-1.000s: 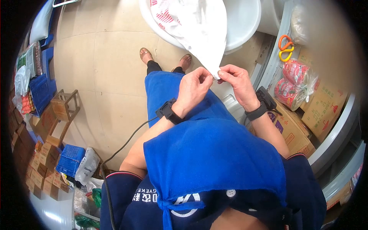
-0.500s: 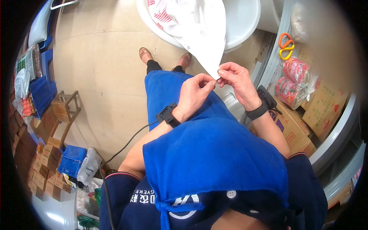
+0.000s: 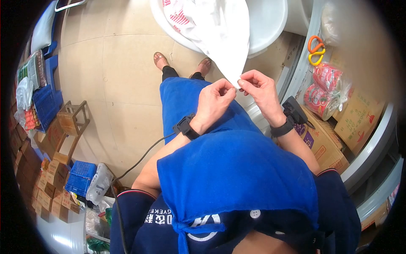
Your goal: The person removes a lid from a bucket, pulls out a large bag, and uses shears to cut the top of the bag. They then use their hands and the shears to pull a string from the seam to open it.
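Note:
A white sack with red print spreads over the wide white tub and tapers to a narrow end towards me. At that end my left hand is closed, thumb and fingertips pinched on the sack's tip. My right hand pinches the same tip from the other side, thumb against the index finger. The two hands are close together, with fingertips almost meeting. Any thread or fine detail between the fingertips is too small to make out.
On the right, orange and yellow scissors handles stand by bagged red packages and cardboard boxes. To the left are a wooden stool, a blue crate and stacked cartons. A cable runs from my left wrist.
My right hand has shifted slightly left and turned a little at the wrist, still pinching the sack's tip. My left hand has moved only slightly left.

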The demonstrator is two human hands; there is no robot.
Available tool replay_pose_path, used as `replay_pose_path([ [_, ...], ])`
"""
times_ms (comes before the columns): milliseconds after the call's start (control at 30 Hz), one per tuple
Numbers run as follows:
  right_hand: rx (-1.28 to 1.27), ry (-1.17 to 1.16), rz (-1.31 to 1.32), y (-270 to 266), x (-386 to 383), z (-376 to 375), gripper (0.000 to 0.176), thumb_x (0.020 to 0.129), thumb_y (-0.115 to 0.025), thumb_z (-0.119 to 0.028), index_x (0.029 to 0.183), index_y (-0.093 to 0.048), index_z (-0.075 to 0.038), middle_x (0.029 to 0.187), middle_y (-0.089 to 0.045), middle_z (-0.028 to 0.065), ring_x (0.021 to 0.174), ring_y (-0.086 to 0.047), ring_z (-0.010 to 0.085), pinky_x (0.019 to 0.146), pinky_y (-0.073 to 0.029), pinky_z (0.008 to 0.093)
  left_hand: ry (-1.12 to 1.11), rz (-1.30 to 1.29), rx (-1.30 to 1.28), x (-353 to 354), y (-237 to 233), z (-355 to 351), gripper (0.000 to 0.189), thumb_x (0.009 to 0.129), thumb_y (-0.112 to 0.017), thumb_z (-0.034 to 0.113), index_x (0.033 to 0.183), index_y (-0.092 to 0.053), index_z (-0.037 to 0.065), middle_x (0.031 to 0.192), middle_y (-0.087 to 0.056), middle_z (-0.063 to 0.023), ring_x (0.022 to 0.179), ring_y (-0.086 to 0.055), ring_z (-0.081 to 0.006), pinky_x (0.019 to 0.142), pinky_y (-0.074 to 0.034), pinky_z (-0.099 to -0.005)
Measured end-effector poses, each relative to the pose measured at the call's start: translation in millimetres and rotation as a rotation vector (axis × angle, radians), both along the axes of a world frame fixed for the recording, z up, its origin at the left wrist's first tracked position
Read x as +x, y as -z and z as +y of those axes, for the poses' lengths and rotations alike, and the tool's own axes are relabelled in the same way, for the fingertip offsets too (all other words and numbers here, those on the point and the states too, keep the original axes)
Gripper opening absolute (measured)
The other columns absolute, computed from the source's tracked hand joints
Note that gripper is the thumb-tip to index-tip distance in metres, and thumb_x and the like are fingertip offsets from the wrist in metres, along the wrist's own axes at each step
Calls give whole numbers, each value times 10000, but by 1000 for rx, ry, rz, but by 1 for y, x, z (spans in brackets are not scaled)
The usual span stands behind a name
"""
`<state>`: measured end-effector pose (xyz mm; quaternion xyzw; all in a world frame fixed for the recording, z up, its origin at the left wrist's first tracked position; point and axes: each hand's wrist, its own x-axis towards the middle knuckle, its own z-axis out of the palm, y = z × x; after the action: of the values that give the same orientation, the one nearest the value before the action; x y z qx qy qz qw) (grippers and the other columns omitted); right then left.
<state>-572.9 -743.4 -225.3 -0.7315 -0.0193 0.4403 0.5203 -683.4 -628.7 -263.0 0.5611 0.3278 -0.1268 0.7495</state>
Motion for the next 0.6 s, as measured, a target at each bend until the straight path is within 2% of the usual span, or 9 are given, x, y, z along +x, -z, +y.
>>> replay_pose_path([
  [167,-36,-43,-76,2,3,-3,99,827,-644,-90,869,-626,-2,729,-592,-21,678,-514,34,603,-427,189,-72,-2,-61,-9,2,9,112,846,-602,123,838,-614,13,719,-584,6,669,-518,-45,616,-419,-189],
  [333,-27,-26,-1,4,5,-5,114,819,-655,-109,866,-630,-9,733,-590,-22,674,-505,30,588,-418,188,-140,-2,-134,-16,5,10,136,854,-618,140,881,-628,7,776,-609,-8,693,-529,-48,639,-434,-194],
  [433,-19,-15,28,2,4,-2,116,820,-654,-113,864,-630,-8,736,-591,-22,674,-506,29,590,-419,188,-35,-59,3,-11,2,3,170,851,-635,158,906,-637,-4,784,-624,-14,697,-539,-50,634,-442,-199],
  [600,-22,-41,27,0,3,-1,102,828,-648,-113,883,-619,-33,756,-577,-27,686,-496,37,603,-402,189,5,7,-47,0,-4,5,173,841,-644,153,899,-640,-10,745,-621,-4,668,-533,-47,605,-438,-200],
])
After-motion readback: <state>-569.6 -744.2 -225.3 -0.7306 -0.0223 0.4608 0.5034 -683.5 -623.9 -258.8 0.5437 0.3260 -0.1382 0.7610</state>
